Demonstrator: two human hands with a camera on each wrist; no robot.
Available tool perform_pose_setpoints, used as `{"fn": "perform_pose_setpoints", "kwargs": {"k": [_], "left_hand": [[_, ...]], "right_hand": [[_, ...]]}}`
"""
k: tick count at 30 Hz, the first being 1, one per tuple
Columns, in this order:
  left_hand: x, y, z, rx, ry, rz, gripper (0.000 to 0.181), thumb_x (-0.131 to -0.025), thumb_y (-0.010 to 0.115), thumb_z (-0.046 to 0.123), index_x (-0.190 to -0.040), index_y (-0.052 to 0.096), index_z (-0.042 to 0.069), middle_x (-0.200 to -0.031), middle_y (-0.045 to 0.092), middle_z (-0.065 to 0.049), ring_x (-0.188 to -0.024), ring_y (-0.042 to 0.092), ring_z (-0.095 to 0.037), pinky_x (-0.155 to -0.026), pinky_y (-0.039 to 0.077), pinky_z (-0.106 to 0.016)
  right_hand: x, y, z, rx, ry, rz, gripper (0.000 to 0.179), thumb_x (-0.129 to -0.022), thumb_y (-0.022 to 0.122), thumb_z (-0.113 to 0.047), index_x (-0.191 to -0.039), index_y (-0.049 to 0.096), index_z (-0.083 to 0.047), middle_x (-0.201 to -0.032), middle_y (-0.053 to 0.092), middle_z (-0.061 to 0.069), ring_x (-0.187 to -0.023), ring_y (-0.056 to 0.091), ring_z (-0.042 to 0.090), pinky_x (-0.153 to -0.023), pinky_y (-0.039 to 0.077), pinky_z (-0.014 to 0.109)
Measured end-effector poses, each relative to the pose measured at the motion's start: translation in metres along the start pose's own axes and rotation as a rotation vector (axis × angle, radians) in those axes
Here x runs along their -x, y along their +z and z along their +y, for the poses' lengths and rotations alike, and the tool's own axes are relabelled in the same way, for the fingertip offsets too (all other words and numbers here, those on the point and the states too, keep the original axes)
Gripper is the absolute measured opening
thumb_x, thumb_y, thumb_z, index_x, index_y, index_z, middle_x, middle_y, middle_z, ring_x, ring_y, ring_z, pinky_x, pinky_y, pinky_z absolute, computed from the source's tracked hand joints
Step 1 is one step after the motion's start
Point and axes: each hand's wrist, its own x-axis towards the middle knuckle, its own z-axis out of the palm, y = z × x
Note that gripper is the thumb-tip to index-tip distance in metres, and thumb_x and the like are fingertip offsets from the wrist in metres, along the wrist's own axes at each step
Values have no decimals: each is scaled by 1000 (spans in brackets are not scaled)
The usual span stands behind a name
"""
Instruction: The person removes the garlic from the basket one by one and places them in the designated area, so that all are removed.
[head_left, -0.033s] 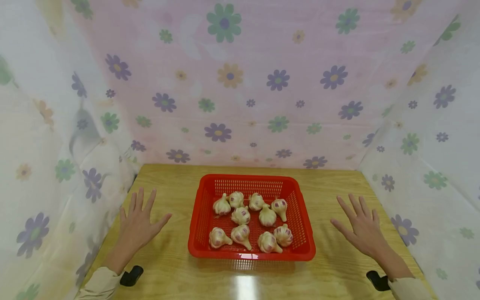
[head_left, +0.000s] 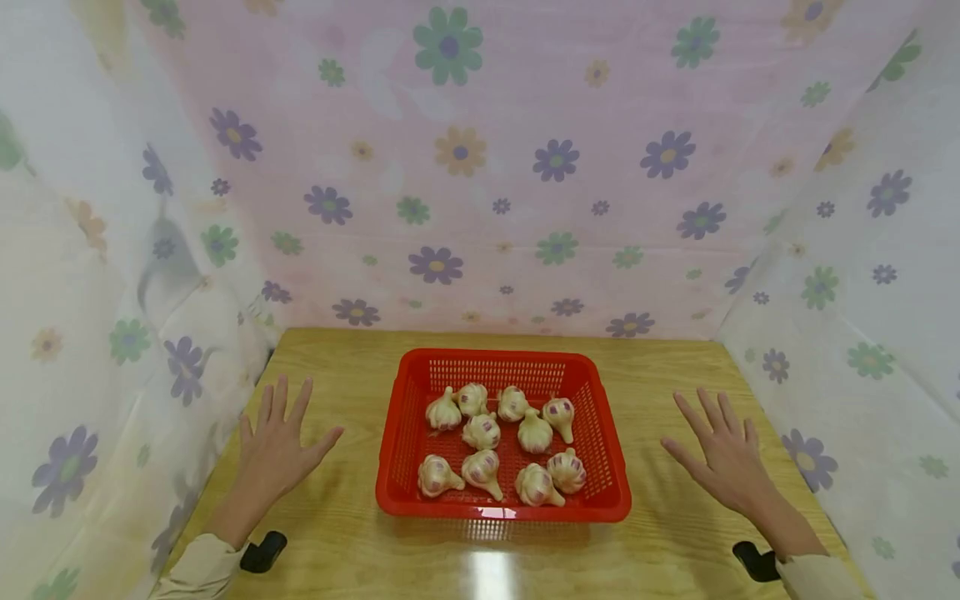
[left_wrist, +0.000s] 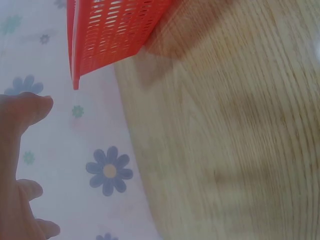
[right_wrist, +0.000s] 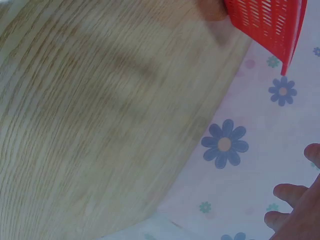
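1. Ten garlic bulbs, lying inside the red perforated basket on the wood-grained table.
2. Left hand: fingers spread apart, left of the basket and clear of it.
3. Right hand: fingers likewise spread, clear of the basket's right side.

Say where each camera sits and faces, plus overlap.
Head: on head, facing forward and down at garlic in basket; left hand, right hand, sleeves show.
Left wrist: worn there, facing table, cloth, basket side; left hand partly shows.
Right wrist: worn there, facing table, cloth, basket side; right hand partly shows.
Wrist views share basket, table, cloth.
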Motion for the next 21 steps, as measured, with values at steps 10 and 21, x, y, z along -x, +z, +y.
{"fn": "perform_pose_setpoints", "kwargs": {"k": [10,21], "left_hand": [[-2,2,2,21,20,7,89,-86,58,57,-153,15,16,-154,7,-24,-140,3,-43,-94,6,-76],[-4,4,9,33,17,-72,87,-88,55,56,-152,15,13,-153,9,-27,-139,6,-46,-94,9,-75]], "right_hand": [[0,-2,-1,17,5,17,74,-92,59,-38,-152,20,-21,-154,14,23,-141,-2,42,-91,4,78],[-5,-7,-21,-17,-22,25,73,-92,60,-36,-152,22,-21,-153,17,23,-140,3,44,-93,9,76]]}}
